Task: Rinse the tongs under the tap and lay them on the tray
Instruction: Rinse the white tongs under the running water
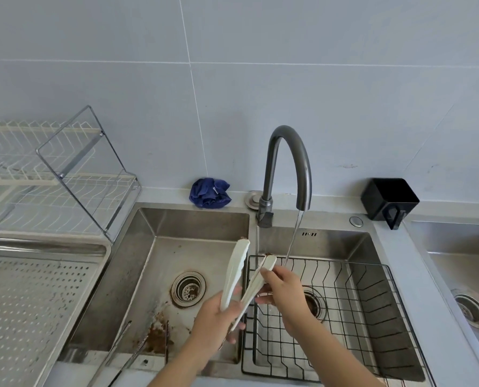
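Observation:
White tongs [234, 270] are held above the divider between the two sink basins, their arms spread and tips pointing away from me. My left hand [218, 317] grips them at the hinge end. My right hand [281, 289] pinches the right arm of the tongs near its tip. The dark curved tap [288, 163] runs; a thin stream of water [292, 238] falls just to the right of the right tip. The perforated metal tray [32, 297] lies on the counter at the left.
The left basin [160, 263] holds brown grime and metal tongs [121, 350] lying near its front. A black wire basket [344, 317] fills the right basin. A blue cloth [209, 192], a black holder [389, 201] and a white dish rack [37, 177] stand behind.

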